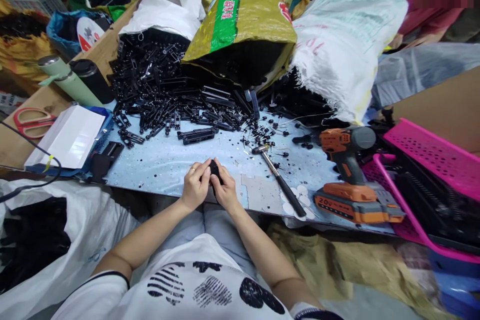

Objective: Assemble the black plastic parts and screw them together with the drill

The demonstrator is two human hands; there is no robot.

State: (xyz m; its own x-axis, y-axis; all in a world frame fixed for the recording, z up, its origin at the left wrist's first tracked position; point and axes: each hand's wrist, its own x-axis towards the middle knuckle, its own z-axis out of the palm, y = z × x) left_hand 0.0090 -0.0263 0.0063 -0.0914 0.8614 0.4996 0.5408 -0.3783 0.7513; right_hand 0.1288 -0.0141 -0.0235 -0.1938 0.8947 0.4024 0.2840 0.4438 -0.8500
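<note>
Close to the table's front edge, my left hand [196,183] and my right hand [225,185] come together around a small black part [214,168]. Fingers and thumbs of both hands are closed on it, so most of its shape is hidden and its kind does not show. Beyond my hands lies a longer black plastic piece [198,135], at the front of a heap of black plastic parts [153,90]. Right of my hands, a hammer [281,182] with a black handle lies with its head pointing away from me, near small metal pins with black heads [258,130].
An orange cordless drill [352,175] and a pink basket [431,160] of black parts stand at the right. Open sacks [240,20] spill parts along the back. At left are a white box [67,137], red scissors [33,121], a green bottle [69,82] and a black cup [92,80].
</note>
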